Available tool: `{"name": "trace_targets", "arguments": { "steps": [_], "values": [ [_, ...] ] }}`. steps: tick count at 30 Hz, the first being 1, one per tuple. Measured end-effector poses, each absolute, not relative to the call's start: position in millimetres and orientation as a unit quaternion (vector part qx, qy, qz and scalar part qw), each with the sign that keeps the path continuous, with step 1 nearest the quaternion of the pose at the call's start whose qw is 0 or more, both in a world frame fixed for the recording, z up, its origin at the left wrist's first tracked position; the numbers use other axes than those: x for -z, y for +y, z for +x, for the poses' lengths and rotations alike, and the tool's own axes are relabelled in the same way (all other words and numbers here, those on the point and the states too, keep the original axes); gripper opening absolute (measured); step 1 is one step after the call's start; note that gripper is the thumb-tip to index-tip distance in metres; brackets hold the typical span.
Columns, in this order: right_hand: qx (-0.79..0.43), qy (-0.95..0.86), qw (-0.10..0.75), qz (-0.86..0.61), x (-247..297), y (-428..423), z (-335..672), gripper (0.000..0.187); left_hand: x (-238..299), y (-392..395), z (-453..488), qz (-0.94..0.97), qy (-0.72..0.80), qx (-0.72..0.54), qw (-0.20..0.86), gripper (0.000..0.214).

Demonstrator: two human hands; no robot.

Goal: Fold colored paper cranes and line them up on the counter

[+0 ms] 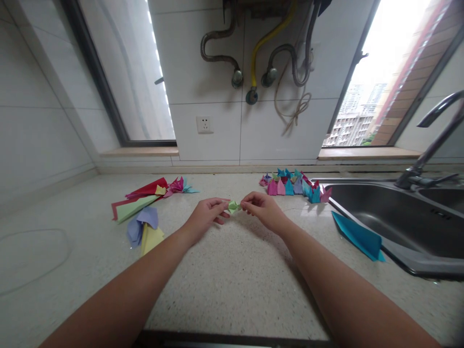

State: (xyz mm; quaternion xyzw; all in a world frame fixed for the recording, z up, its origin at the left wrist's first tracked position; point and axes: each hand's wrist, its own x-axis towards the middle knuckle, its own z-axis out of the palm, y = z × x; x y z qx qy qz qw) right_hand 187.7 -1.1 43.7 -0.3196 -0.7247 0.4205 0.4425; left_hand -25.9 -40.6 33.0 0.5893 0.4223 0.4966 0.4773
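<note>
Below the tiled wall (217,141) I see the pale counter (224,280), and behind it two windows (123,72). One sink (391,217) with one tap (437,143) sits on the right. Three hoses (254,63), two grey and one yellow, hang above. At left lies a paper heap (145,191), too overlapped to count; near the sink, a cluster of folded shapes (289,187), likewise too crowded. One blue sheet (357,236) lies along the sink's edge. Two hands meet mid-counter: the left hand (209,212) pinches thumb against forefinger, other fingers loosely parted; the right hand (263,209) pinches too, its remaining fingers curled. One lavender paper (147,220) overlaps a yellow one. There's one socket (205,124). Smallest, a single green fold (232,207) is held between both hands' fingertips.
</note>
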Motion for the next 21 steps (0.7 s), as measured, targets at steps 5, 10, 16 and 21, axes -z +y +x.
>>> {"name": "trace_targets", "arguments": {
  "steps": [5, 10, 16, 21],
  "values": [
    [-0.391, -0.741, 0.442, -0.321, -41.9, 0.7, 189.0, 0.025, -34.7, -41.1, -26.4, 0.575, 0.425, -0.508, 0.48, 0.045],
    [-0.365, -0.745, 0.451, -0.329, -43.4, 0.6, 190.3, 0.025, -34.8, -41.0, -26.9, 0.571, 0.419, -0.516, 0.481, 0.044],
    [-0.363, -0.739, 0.453, -0.342, -45.8, -1.1, 189.9, 0.022, -34.0, -40.6, -27.5, 0.587, 0.426, -0.51, 0.462, 0.042],
    [-0.384, -0.731, 0.457, -0.331, -47.0, -2.6, 188.0, 0.023, -34.1, -41.1, -26.2, 0.602, 0.423, -0.498, 0.459, 0.038]
  ]
}}
